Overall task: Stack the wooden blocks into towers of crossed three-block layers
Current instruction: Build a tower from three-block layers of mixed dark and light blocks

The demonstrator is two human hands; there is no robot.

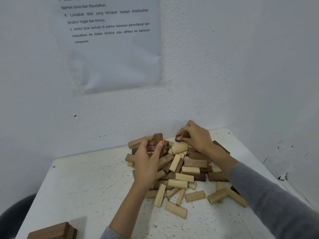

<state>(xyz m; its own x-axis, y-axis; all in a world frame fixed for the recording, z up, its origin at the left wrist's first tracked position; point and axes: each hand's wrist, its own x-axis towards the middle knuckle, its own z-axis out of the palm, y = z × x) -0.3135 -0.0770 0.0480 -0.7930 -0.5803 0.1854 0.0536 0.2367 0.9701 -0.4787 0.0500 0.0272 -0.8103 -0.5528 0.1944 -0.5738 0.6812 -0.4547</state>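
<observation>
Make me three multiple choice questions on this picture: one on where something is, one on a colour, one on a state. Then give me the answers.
1. Where is the printed sheet?
A. on the floor
B. on the wall
C. in a hand

2. What colour is the upright block in the left hand?
A. pale
B. red
C. dark brown

3. What is the right hand doing?
A. gripping the far block
B. lying flat and open
C. pointing at the sheet

Answers:
1 B, the sheet hangs on the wall above the blocks.
2 C, it is far darker than the pale blocks near it.
3 A, its fingers and thumb curl round that block.
</observation>
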